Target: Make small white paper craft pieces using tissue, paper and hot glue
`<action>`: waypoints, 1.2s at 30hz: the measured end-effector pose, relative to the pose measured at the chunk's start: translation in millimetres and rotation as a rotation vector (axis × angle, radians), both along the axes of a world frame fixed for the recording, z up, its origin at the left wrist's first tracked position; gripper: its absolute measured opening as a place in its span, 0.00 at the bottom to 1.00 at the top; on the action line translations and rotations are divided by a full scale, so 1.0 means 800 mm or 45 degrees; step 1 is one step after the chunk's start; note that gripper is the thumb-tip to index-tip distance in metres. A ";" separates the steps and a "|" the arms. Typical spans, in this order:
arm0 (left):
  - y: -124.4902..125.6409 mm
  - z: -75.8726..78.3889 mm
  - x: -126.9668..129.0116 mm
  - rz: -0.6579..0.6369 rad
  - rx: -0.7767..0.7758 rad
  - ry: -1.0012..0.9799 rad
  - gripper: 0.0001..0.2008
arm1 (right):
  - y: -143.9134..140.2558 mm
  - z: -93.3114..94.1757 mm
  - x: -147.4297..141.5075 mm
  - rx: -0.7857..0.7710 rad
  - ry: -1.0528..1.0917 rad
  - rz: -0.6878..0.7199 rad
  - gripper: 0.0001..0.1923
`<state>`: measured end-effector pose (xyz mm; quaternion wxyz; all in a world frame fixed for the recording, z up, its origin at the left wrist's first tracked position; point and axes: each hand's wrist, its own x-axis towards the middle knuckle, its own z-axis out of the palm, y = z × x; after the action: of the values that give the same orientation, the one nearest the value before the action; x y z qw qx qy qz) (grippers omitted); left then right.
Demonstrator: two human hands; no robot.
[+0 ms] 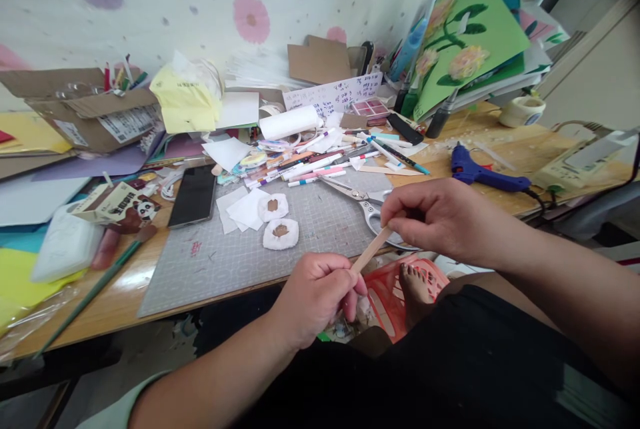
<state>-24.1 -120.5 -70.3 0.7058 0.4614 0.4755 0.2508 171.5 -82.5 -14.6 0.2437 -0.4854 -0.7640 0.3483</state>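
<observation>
Wooden stick [371,250] slants up-right; left hand [314,297] grasps its lower end, right hand [434,217] its upper; grey cutting mat [225,262] on cluttered bench [120,299] behind.

The single view comes from a camera on the person's head, looking forward and steeply down across the lap to the near edge of a cluttered wooden desk [505,142]. It sits close, with both forearms entering from the bottom and the grey cutting mat [310,229] mid-frame. At the top it reaches the flowered wall covering [210,2]; the wide lens bends the edges.
</observation>
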 end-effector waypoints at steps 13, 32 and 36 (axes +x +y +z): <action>0.001 0.007 -0.002 -0.122 0.088 0.028 0.12 | 0.004 -0.001 0.003 -0.043 0.005 0.022 0.04; 0.005 0.005 -0.001 -0.004 -0.041 -0.069 0.10 | 0.002 0.001 0.002 -0.029 -0.004 -0.018 0.04; 0.004 0.004 0.000 0.015 -0.011 -0.016 0.10 | -0.001 0.002 0.000 0.016 -0.015 -0.013 0.04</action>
<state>-24.0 -117.4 -67.5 0.7093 0.4538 0.4749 0.2558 171.2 -83.0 -13.3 0.2439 -0.4899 -0.7651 0.3395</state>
